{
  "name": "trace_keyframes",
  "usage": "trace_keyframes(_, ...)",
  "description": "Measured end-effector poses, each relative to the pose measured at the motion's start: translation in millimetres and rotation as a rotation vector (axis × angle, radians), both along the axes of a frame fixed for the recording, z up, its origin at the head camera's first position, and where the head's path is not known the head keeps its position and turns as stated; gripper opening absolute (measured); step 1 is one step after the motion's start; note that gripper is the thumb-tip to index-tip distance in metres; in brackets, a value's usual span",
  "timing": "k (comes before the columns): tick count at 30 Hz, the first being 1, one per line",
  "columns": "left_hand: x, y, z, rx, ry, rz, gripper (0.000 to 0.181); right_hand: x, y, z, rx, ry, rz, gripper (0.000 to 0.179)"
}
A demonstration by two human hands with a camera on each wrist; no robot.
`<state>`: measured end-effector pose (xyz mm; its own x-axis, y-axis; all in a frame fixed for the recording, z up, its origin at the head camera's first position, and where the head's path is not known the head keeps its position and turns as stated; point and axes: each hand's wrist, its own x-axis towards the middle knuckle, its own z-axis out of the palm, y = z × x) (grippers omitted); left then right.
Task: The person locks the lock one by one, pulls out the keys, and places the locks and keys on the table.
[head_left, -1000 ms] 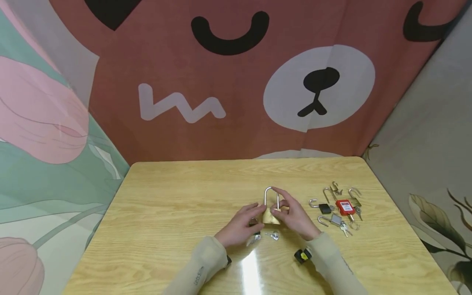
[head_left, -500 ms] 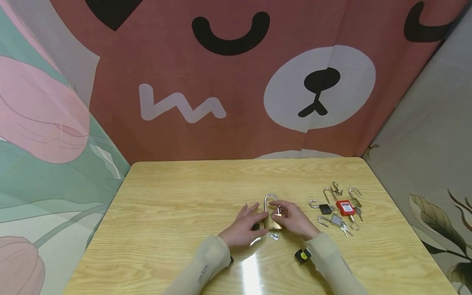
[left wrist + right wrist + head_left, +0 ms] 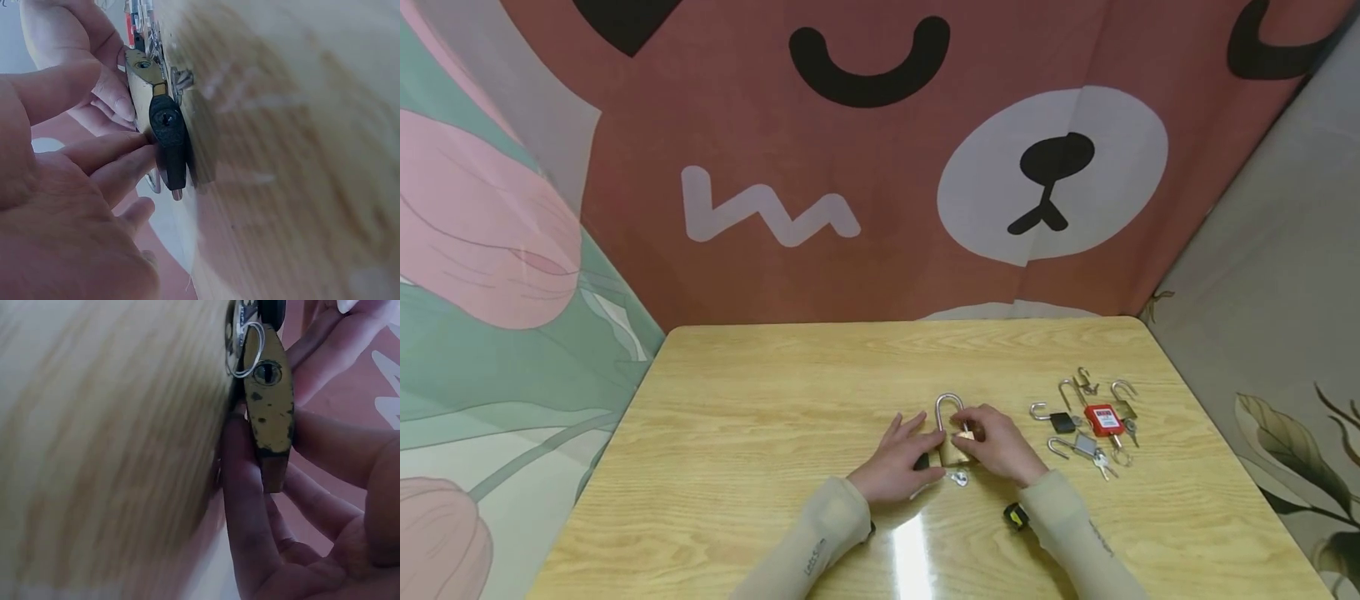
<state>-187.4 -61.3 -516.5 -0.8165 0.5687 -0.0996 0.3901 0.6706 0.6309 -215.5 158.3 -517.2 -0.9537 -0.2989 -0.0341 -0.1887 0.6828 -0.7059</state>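
Observation:
A large brass padlock (image 3: 955, 454) with a tall silver shackle (image 3: 949, 398) lies nearly flat on the wooden table. My right hand (image 3: 1000, 446) pinches its right side; in the right wrist view a finger runs beneath the scuffed brass body (image 3: 269, 406) and the thumb lies on top. My left hand (image 3: 895, 465) has its fingers spread, with fingertips at the padlock's left side. Partly covered by that hand is a black padlock (image 3: 169, 137), side by side with the brass one, its keyhole facing the left wrist camera. Small keys (image 3: 958, 477) lie just below the brass padlock.
On the right of the table (image 3: 760, 400) lies a group of padlocks, among them a red one (image 3: 1103, 420), a black one (image 3: 1062, 422) and a silver one (image 3: 1086, 446) with keys (image 3: 1103, 463). Patterned cloth (image 3: 865, 275) hangs behind the table.
The brass padlock, upright in both hands a second ago, has come down toward me and now lies on the table beside the black one. The right fingers have left the shackle's top.

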Motion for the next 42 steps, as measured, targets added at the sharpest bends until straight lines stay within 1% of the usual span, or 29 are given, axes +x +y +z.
trace_keyframes(5, -0.5, 0.3, 1.6, -0.02, 0.019, -0.014, 0.059, 0.3, -0.3, 0.6, 0.03, 0.008, 0.001, 0.02)
trace_keyframes(9, -0.9, 0.8, 1.5, -0.029, 0.034, -0.017, 0.059, 1.9, -2.4, 1.4, 0.036, 0.007, 0.001, 0.015)
trace_keyframes(17, -0.3, 1.6, 1.2, -0.05, 0.043, -0.024, 0.059, 7.6, -4.6, 4.6, 0.033, -0.013, -0.043, 0.02)
trace_keyframes(22, -0.7, 1.1, -1.3, -0.058, 0.054, -0.037, 0.06, 8.9, -6.0, 3.8, 0.066, 0.019, -0.064, 0.02)
trace_keyframes(25, -1.7, 0.7, -3.8, -0.062, 0.06, -0.042, 0.06, 8.6, -6.4, 3.6, 0.085, 0.038, -0.07, 0.02)
trace_keyframes(28, -1.9, 0.4, -5.0, -0.058, 0.053, -0.041, 0.06, 7.9, -4.8, 4.9, 0.095, 0.037, -0.065, 0.021)
trace_keyframes(30, -1.7, 0.2, -5.4, -0.055, 0.047, -0.037, 0.061, 6.9, -1.5, 6.7, 0.1, 0.026, -0.059, 0.025)
trace_keyframes(33, -0.6, 0.0, -5.5, -0.049, 0.031, -0.028, 0.062, 3.6, 9.3, 11.8, 0.101, 0.012, -0.045, 0.035)
trace_keyframes(35, 0.2, -0.9, -4.7, -0.038, 0.02, -0.02, 0.062, -0.3, 19.9, 16.6, 0.109, 0.023, -0.047, 0.039)
trace_keyframes(38, 0.5, -3.6, -3.7, -0.017, 0.017, -0.018, 0.061, -7.2, 42.8, 23.5, 0.141, 0.087, -0.085, 0.038)
trace_keyframes(42, 0.7, -8.4, -3.1, 0.0, 0.042, -0.022, 0.056, -12.6, 80.8, 27.2, 0.232, 0.175, -0.161, 0.036)
